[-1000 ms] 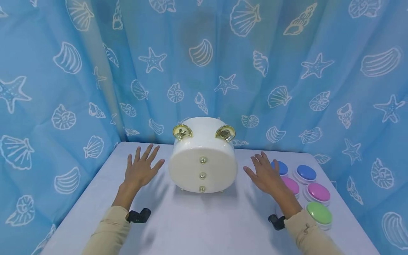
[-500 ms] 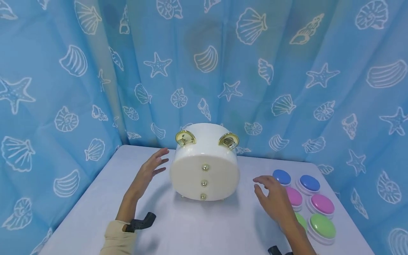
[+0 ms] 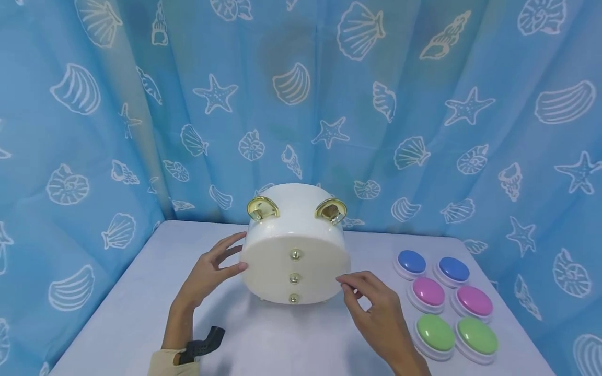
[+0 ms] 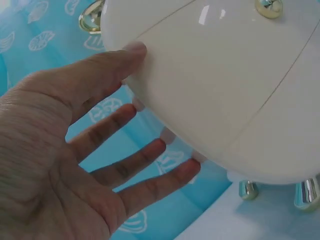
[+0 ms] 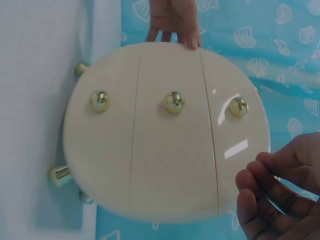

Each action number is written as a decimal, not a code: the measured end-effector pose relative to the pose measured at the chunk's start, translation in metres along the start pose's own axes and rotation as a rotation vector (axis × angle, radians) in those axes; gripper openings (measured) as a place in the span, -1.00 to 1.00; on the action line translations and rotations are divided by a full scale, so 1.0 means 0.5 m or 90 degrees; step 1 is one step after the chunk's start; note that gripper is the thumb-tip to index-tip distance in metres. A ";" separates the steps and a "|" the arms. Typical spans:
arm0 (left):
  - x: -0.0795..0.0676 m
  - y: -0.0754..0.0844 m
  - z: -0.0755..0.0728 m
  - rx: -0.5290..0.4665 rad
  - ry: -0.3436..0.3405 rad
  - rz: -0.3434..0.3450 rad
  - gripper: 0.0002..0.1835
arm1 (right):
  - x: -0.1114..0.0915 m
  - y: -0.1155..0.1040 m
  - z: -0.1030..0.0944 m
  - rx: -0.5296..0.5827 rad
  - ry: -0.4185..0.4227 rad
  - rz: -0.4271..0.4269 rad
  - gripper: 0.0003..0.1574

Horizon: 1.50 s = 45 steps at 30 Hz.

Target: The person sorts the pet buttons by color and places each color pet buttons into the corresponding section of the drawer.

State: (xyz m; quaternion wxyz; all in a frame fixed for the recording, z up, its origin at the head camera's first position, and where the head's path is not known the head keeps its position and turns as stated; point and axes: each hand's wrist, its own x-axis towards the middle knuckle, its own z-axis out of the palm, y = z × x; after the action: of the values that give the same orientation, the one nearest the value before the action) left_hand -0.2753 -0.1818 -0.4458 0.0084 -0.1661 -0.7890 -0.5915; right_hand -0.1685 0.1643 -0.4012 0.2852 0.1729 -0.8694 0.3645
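Observation:
A white, rounded drawer box [image 3: 270,274] stands near the back of the table, its flat cream front facing me. Seams split that front [image 5: 172,160] into three drawers, each with a gold knob [image 5: 174,102]. My left hand [image 3: 202,279] steadies the box's left side, thumb on the edge of the front and nearly straight fingers [image 4: 145,162] along the side wall. By the right edge of the front is my right hand [image 3: 378,313], fingers loosely bent and thumb close to the fingertips, with nothing held. Gold ear-shaped ornaments [image 3: 263,208] sit on the top.
At the right of the white-covered table [image 3: 282,347] are several round push lights in pairs: blue [image 3: 454,268], pink [image 3: 475,300] and green [image 3: 436,332]. A blue shell-print curtain [image 3: 301,104] closes off the back and sides. Small gold feet [image 4: 248,190] hold the box up.
Both hands have come inward from either side of the box. The left now touches its side; the right has drawn its fingers together and reached the front's right edge. The box has stayed in place.

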 end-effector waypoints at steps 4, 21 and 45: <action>-0.005 0.009 -0.004 0.001 0.010 -0.006 -0.30 | 0.030 -0.018 0.026 0.033 -0.001 0.010 -0.75; -0.005 0.011 0.013 -0.015 0.022 -0.006 -0.28 | 0.102 -0.061 0.118 0.090 -0.056 0.118 -0.76; -0.006 0.006 0.007 -0.016 0.022 -0.008 -0.27 | 0.090 -0.072 0.147 0.217 -0.007 0.183 -0.74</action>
State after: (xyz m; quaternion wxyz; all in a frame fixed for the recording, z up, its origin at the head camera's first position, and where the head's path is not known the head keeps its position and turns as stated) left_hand -0.2708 -0.1786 -0.4447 0.0162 -0.1506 -0.7824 -0.6041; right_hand -0.2127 0.0820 -0.3961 0.1923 0.0950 -0.8124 0.5422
